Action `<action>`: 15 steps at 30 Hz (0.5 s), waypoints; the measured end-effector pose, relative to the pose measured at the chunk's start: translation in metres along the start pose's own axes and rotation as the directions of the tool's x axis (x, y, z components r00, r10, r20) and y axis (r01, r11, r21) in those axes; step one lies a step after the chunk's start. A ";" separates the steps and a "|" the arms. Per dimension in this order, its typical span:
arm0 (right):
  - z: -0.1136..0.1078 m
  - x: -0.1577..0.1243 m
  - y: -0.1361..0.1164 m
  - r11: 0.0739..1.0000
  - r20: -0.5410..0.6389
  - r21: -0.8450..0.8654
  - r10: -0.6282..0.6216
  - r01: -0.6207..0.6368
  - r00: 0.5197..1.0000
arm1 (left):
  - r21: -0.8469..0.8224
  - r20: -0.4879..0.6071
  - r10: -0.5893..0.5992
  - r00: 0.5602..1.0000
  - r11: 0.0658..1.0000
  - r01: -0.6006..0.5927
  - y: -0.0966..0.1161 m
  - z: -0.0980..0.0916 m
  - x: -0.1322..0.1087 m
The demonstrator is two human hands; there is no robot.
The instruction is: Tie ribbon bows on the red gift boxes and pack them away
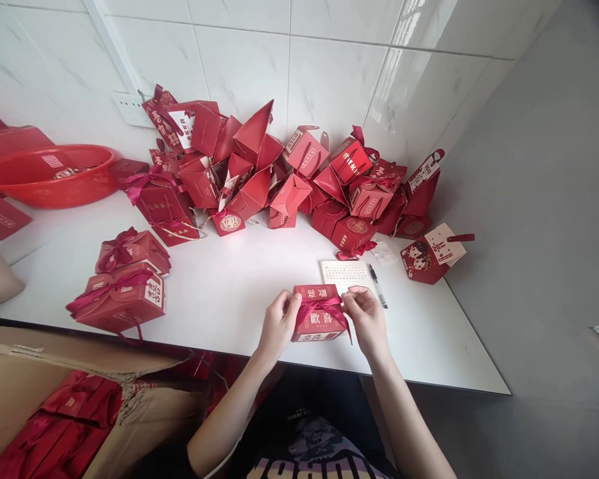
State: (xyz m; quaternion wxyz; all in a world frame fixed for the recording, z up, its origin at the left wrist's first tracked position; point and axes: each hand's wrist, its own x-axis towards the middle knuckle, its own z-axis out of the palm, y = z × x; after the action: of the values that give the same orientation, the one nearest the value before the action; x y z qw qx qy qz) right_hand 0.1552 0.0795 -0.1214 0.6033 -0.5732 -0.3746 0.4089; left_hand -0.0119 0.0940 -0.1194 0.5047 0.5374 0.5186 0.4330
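Note:
A small red gift box (324, 327) with gold characters stands at the table's front edge, between my two hands. Around its top runs a dark pink ribbon (320, 305) tied in a bow. My left hand (281, 320) is closed at the box's left side, thumb by the bow's left loop. On the other side, my right hand (364, 316) pinches the ribbon's right part between thumb and fingers. One ribbon tail hangs down beside the box. Just behind lie a handwritten notepad (343, 272) and a black pen (378, 285).
Many red gift boxes (249, 193) are heaped along the tiled wall. Two ribboned boxes (122, 293) sit at left, near a red basin (50, 183). A cardboard carton (154, 406) of red boxes stands below the table edge. A grey wall (539, 233) bounds the right.

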 end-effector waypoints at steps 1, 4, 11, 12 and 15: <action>0.002 -0.005 -0.001 0.990 -0.082 -0.068 -0.126 0.121 0.989 | 0.007 0.035 0.003 0.999 1.000 -0.003 0.001 -0.003 0.001; 0.012 -0.028 -0.005 0.764 0.051 -0.299 -0.586 0.572 0.809 | 0.061 0.151 0.017 0.988 0.998 -0.026 0.006 -0.014 0.006; 0.034 -0.050 0.003 0.203 0.652 -0.465 -0.579 0.862 0.489 | 0.066 0.229 -0.011 0.973 0.998 -0.004 0.015 -0.024 0.015; 0.034 -0.048 0.007 0.197 0.641 -0.478 -0.589 0.856 0.493 | 0.077 0.222 -0.007 0.975 0.997 -0.010 0.014 -0.023 0.016; 0.031 -0.046 0.013 0.215 0.584 -0.451 -0.664 0.867 0.468 | 0.169 0.192 0.009 0.981 0.985 -0.042 0.010 -0.020 0.016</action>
State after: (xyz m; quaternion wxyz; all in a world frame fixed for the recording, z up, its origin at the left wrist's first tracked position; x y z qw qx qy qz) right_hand 0.1086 0.0491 -0.1319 0.3990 -0.4282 -0.8091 -0.0525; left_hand -0.0293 0.1127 -0.1080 0.4978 0.6247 0.4965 0.3397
